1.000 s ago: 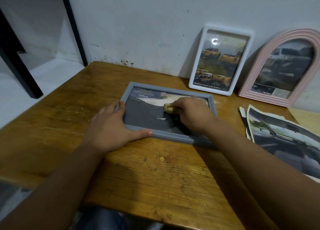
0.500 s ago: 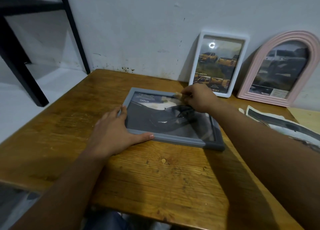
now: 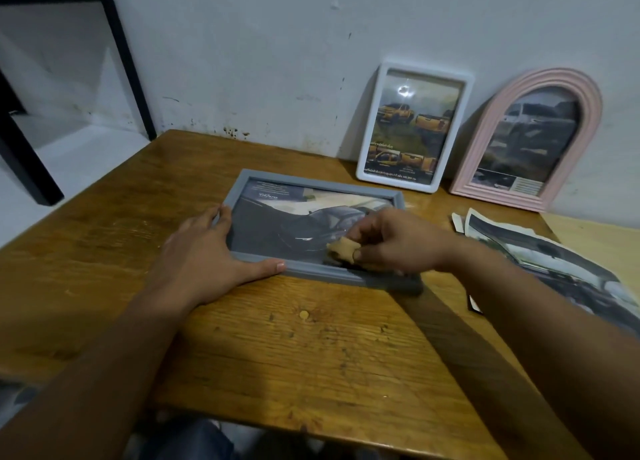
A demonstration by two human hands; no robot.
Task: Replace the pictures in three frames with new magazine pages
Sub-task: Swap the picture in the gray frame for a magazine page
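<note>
Grey frame [image 3: 313, 272] lies flat near the middle of the wooden table [image 3: 311, 349], and through its glass I see a dark car page with a pale upper band. My left hand [image 3: 204, 255] rests spread and flat on its left corner, while my right hand [image 3: 398, 241] pinches a small tan cloth [image 3: 341, 250] against the glass.

This looks like a plain room in a home, used as a craft corner. A worn wooden bench [image 3: 311, 349], scratched and stained, stands against a scuffed, spotted white wall [image 3: 263, 61], with a black metal rack [image 3: 128, 65] and a pale floor [image 3: 69, 155] to its left. A white frame [image 3: 414, 127] and a pink arched frame [image 3: 526, 141] lean on the wall, a grey frame [image 3: 311, 272] lies flat, and torn magazine pages [image 3: 554, 262] lie loose on the right.
</note>
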